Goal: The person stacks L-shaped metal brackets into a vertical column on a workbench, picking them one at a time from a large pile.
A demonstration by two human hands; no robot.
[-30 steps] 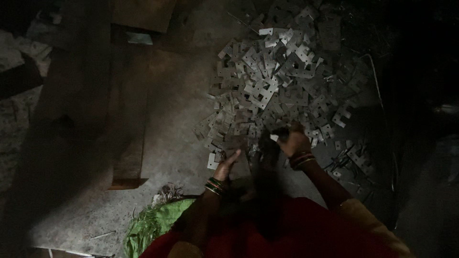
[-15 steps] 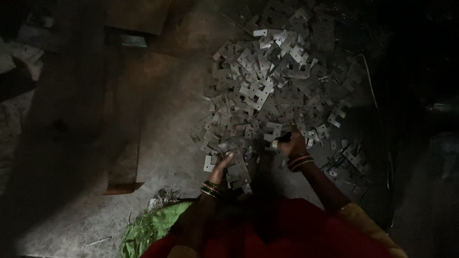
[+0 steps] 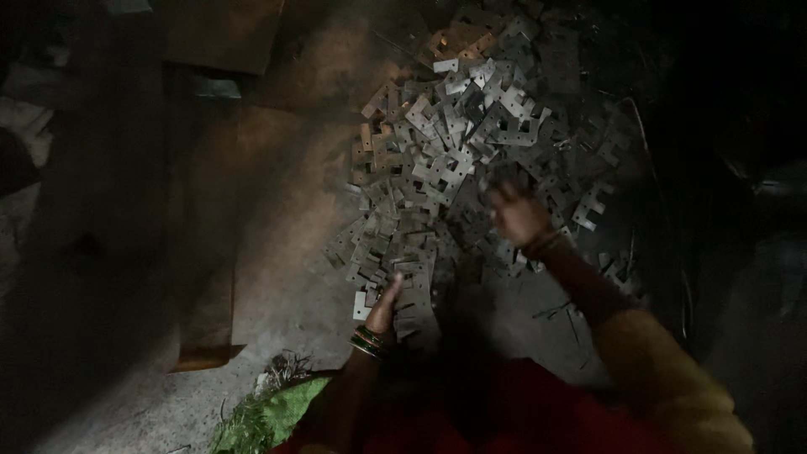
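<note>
A big heap of small flat metal plates (image 3: 471,143) with notched edges lies on the dim floor in front of me. My left hand (image 3: 385,304), bangles on its wrist, rests at the near edge of the heap, holding a small stack of the plates (image 3: 412,290) on edge. My right hand (image 3: 517,214) reaches out over the middle of the heap, fingers spread and blurred, just above the plates. Whether it holds one I cannot tell.
A long wooden plank (image 3: 202,277) lies on the floor to the left. Green cloth (image 3: 269,416) sits near my knee, red cloth (image 3: 504,412) covers my lap. Thin metal scraps (image 3: 559,311) lie at the right. The right side is very dark.
My right hand has moved forward from the near edge out over the middle of the heap. My left hand has stayed at the near edge with its stack.
</note>
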